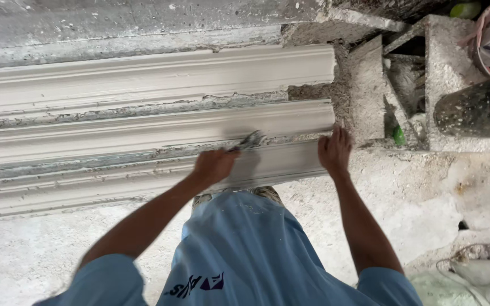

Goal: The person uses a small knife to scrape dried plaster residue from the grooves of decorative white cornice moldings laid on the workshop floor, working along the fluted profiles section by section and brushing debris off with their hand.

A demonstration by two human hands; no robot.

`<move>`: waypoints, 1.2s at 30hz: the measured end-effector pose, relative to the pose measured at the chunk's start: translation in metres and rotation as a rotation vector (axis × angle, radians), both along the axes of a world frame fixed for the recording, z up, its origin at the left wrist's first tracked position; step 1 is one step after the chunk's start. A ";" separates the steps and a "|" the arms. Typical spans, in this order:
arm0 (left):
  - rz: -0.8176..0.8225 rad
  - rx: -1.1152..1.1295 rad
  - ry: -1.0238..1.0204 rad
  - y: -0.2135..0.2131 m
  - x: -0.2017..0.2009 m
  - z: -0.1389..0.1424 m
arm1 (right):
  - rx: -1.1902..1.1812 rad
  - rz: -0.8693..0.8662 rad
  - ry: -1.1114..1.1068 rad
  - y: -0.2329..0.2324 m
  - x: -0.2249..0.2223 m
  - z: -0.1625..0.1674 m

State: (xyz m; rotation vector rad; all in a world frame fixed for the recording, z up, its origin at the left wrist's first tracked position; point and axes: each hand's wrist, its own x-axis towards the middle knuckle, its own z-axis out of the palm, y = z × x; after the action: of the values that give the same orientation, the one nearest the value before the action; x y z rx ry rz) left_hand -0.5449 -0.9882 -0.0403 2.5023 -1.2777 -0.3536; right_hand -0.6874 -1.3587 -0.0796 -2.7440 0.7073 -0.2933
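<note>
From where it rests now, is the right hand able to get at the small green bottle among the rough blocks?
Probably yes. The right hand rests on the moulding's end, the green bottle lies just beyond, and only a rough block stands between; the left hand holds a small tool.

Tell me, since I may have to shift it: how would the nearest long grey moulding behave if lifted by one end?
The nearest moulding looks heavy and stiff: a long, thick cast strip. It could crack under its own span, since its edges are already crumbly. The surface seems damp where the left hand works a small tool, so possibly slippery.

Moulding strips [143,136] cut off at left edge, dark bucket [477,107] clipped right (contents unseen), tool [249,140] blurred
</note>
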 end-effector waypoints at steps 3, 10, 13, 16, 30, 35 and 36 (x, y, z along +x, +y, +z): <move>0.007 0.203 0.088 0.006 0.007 0.003 | 0.136 0.049 -0.148 -0.001 0.004 -0.010; -0.028 0.029 0.013 -0.063 -0.018 -0.011 | 0.231 0.017 -0.251 0.000 -0.008 -0.024; -0.011 0.072 0.038 -0.046 -0.015 -0.008 | 0.241 -0.016 -0.259 -0.001 -0.011 -0.031; -0.023 0.056 0.006 -0.047 -0.015 -0.011 | 0.255 -0.053 -0.267 -0.002 -0.012 -0.039; -0.019 0.008 0.094 -0.112 -0.041 -0.014 | 0.368 -0.084 -0.249 -0.004 -0.019 -0.050; -0.046 0.021 0.071 -0.137 -0.052 -0.002 | 0.378 -0.064 -0.295 -0.003 -0.022 -0.051; -0.038 0.065 0.091 -0.131 -0.050 0.004 | 0.378 -0.070 -0.295 -0.003 -0.022 -0.050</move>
State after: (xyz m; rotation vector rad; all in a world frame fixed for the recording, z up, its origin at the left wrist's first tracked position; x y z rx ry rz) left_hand -0.5944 -1.1190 -0.0367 2.4866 -1.2997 -0.5194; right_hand -0.7098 -1.3618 -0.1300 -2.2625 0.6962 -0.5096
